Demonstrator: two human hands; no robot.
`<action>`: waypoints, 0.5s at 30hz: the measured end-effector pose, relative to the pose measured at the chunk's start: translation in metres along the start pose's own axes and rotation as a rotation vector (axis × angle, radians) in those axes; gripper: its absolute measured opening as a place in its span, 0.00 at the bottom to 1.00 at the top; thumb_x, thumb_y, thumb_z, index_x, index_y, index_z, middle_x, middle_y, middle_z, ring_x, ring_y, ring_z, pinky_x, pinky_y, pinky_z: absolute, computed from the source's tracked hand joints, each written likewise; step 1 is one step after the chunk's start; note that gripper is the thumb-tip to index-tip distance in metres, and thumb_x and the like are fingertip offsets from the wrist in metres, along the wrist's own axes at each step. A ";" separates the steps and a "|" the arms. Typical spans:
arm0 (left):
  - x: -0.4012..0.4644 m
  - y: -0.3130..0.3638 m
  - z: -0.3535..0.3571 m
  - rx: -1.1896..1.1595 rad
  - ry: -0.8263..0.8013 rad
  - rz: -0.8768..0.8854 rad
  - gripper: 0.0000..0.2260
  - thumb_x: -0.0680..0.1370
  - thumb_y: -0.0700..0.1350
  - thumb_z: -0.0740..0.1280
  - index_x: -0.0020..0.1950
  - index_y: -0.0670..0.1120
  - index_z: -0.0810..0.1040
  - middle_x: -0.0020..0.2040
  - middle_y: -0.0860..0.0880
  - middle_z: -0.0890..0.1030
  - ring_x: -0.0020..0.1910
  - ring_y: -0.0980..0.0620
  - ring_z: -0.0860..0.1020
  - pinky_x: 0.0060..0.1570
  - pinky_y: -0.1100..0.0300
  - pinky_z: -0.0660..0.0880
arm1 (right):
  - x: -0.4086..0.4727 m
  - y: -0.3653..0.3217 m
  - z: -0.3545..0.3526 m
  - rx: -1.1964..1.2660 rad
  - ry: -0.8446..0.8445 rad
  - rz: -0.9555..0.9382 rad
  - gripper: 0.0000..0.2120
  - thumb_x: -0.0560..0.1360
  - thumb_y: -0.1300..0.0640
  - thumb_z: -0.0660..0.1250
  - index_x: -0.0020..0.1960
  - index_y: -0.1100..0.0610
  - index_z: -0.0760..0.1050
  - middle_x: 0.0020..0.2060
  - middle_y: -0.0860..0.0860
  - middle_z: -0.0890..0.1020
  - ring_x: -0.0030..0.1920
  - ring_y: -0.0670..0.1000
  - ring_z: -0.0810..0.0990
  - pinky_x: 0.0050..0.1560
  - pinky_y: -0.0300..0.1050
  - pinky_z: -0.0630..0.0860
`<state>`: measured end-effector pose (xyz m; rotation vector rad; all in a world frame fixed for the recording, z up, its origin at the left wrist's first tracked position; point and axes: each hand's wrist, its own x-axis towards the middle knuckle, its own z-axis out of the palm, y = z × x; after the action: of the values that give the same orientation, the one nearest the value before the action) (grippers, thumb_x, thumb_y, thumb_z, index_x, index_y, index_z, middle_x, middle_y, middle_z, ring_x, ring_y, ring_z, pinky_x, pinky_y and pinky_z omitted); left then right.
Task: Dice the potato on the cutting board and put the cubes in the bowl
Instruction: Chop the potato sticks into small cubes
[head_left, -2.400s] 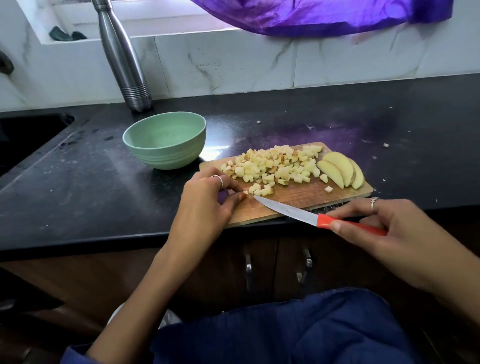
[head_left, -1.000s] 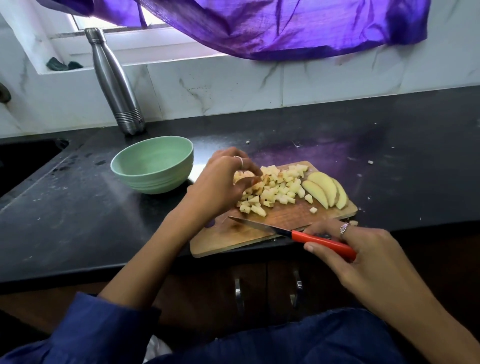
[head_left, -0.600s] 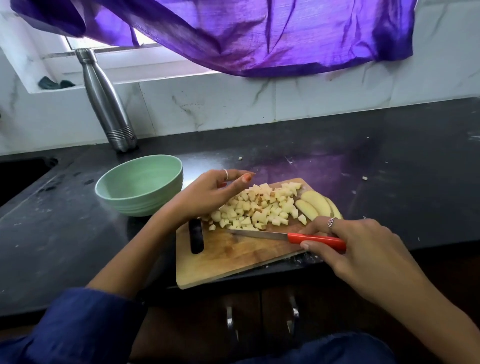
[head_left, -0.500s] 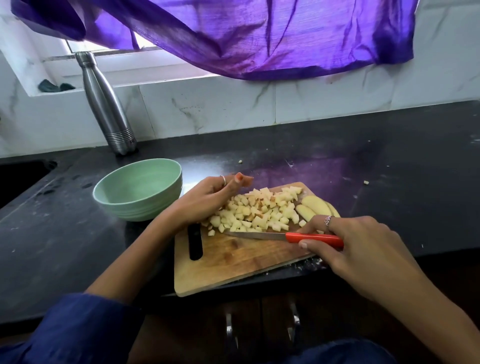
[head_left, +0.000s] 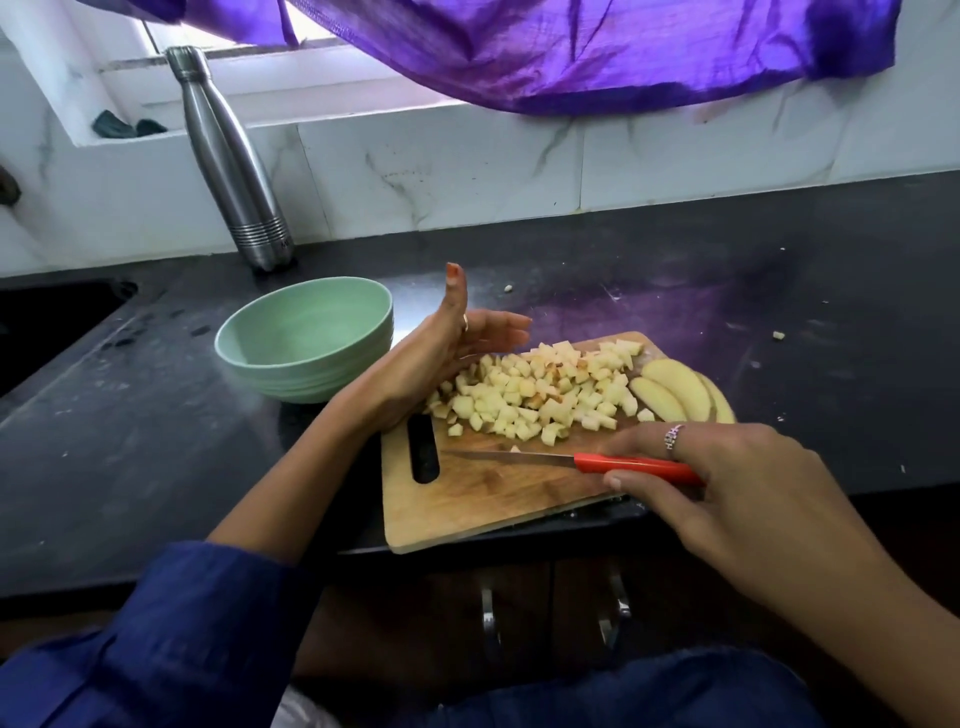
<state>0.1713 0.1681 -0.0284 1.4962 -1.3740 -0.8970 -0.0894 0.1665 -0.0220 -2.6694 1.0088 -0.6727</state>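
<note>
A pile of pale potato cubes lies on the far half of the wooden cutting board. Several uncut potato slices lean at the board's far right corner. My left hand stands on its edge at the pile's left side, palm toward the cubes, fingers straight and thumb up. My right hand grips the red handle of a knife, whose blade lies flat across the board just in front of the pile. An empty green bowl sits left of the board, close behind my left hand.
A steel bottle stands against the tiled wall behind the bowl. A dark sink opens at the left. A few potato crumbs lie on the black counter. The board overhangs the counter's front edge above cabinet handles.
My left hand left the cubes and now stands open at the pile's left edge. The knife blade has come closer to the pile's front. The view shifted down and nearer.
</note>
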 end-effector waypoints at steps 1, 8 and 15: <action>0.000 0.000 0.001 0.000 -0.001 0.004 0.41 0.70 0.69 0.37 0.62 0.48 0.77 0.59 0.50 0.81 0.60 0.57 0.77 0.66 0.58 0.66 | 0.002 -0.001 0.003 -0.020 -0.009 0.024 0.13 0.70 0.37 0.61 0.50 0.36 0.78 0.29 0.36 0.74 0.30 0.41 0.74 0.28 0.37 0.69; 0.003 -0.001 0.009 -0.051 0.088 0.018 0.42 0.74 0.67 0.33 0.59 0.46 0.79 0.57 0.50 0.82 0.60 0.58 0.77 0.65 0.59 0.64 | 0.002 0.003 0.004 -0.044 -0.020 0.110 0.11 0.70 0.37 0.61 0.51 0.35 0.77 0.27 0.38 0.72 0.30 0.41 0.72 0.29 0.37 0.67; 0.006 -0.003 0.012 -0.116 0.195 0.017 0.41 0.77 0.64 0.33 0.56 0.44 0.80 0.53 0.48 0.83 0.56 0.55 0.79 0.61 0.59 0.69 | -0.003 -0.010 0.001 0.001 0.005 0.032 0.12 0.67 0.37 0.62 0.47 0.37 0.79 0.25 0.33 0.69 0.25 0.34 0.66 0.26 0.28 0.59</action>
<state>0.1624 0.1607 -0.0350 1.4417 -1.1717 -0.7841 -0.0853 0.1763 -0.0205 -2.6463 1.0496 -0.6734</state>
